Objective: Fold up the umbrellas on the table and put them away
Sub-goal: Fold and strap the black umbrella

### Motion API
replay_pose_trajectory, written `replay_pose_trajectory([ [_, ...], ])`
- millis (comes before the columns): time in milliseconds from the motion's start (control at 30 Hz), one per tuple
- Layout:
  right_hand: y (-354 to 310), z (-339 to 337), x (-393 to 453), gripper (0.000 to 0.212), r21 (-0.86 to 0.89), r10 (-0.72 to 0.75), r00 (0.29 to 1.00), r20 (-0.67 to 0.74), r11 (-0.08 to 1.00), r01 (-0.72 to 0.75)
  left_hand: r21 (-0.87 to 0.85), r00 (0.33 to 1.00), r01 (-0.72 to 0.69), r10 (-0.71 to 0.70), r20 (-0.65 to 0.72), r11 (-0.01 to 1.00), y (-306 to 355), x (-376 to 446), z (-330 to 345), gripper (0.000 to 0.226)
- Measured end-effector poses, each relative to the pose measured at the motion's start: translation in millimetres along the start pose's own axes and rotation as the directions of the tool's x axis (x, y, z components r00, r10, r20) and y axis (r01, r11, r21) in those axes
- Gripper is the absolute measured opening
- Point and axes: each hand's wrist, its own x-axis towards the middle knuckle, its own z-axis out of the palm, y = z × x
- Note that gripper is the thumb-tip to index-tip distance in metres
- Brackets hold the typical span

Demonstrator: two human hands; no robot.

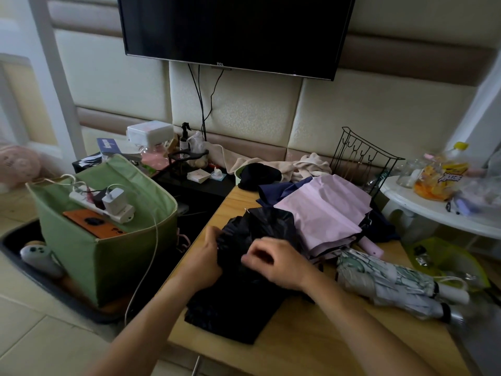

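Gripping, left hand [204, 260]: fingers curled round the black umbrella [244, 272] canopy's left edge.
Right hand [273, 263]: pinching its folds.
Umbrella: on the wooden table [311, 337].

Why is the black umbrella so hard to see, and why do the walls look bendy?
Head view: the room is dim, so the black umbrella shows little detail under the left hand and right hand; the wide-angle lens bends the walls; the snack bag at the right edge looks blurred.

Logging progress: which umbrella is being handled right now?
The black umbrella: both hands, left and right, grip its fabric. The pink umbrella and patterned white umbrella lie untouched.
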Motion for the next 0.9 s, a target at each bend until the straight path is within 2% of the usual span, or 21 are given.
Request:
replay_pose_trajectory([
  [67,6,15,-18,0.050,-0.091,0.021,0.995,0.096,0.996,-0.012,-0.047,0.998,0.052,-0.053,-0.020,0.998,-5,-1,-4,0.058],
  [133,12,22,-33,0.048,-0.091,-0.011,0.998,0.069,0.996,0.017,-0.091,0.996,0.091,-0.092,-0.011,0.992,-9,-6,-7,0.055],
  [233,13,28,-51,0.028,0.006,-0.065,0.989,-0.134,0.998,0.066,-0.189,0.991,0.107,-0.120,-0.058,0.976,-9,-14,-11,0.041],
  [300,9,31,-57,0.023,-0.021,-0.091,0.942,-0.322,0.996,0.089,-0.230,0.978,0.096,-0.134,-0.158,0.968,-6,-17,-12,0.025],
  [367,3,31,-59,0.026,-0.108,-0.148,0.873,-0.464,0.988,0.110,-0.230,0.975,0.124,-0.162,-0.152,0.965,-1,-20,-15,0.013],
  [433,-2,29,-62,0.028,-0.100,-0.159,0.859,-0.486,0.987,0.126,-0.312,0.978,0.186,-0.205,-0.029,0.932,4,-25,-15,0.034],
  [533,-7,31,-70,0.034,0.008,-0.108,0.914,-0.390,0.993,0.121,-0.486,0.961,0.272,-0.255,0.102,0.831,14,-35,-20,0.054],
  [633,-8,34,-77,0.037,0.051,-0.070,0.930,-0.360,0.994,0.095,-0.558,0.976,0.215,-0.161,0.145,0.801,16,-40,-27,0.035],
  [700,-10,33,-79,0.034,0.034,-0.087,0.916,-0.392,0.993,0.109,-0.612,0.986,0.161,-0.093,0.140,0.774,15,-42,-33,0.026],
  [833,-15,30,-83,0.020,-0.063,-0.189,0.830,-0.525,0.981,0.183,-0.708,0.998,0.066,-0.028,0.064,0.703,11,-41,-37,0.037],
  [900,-16,30,-84,0.020,-0.090,-0.206,0.797,-0.567,0.978,0.189,-0.728,0.998,0.044,-0.006,0.055,0.685,8,-39,-35,0.040],
])
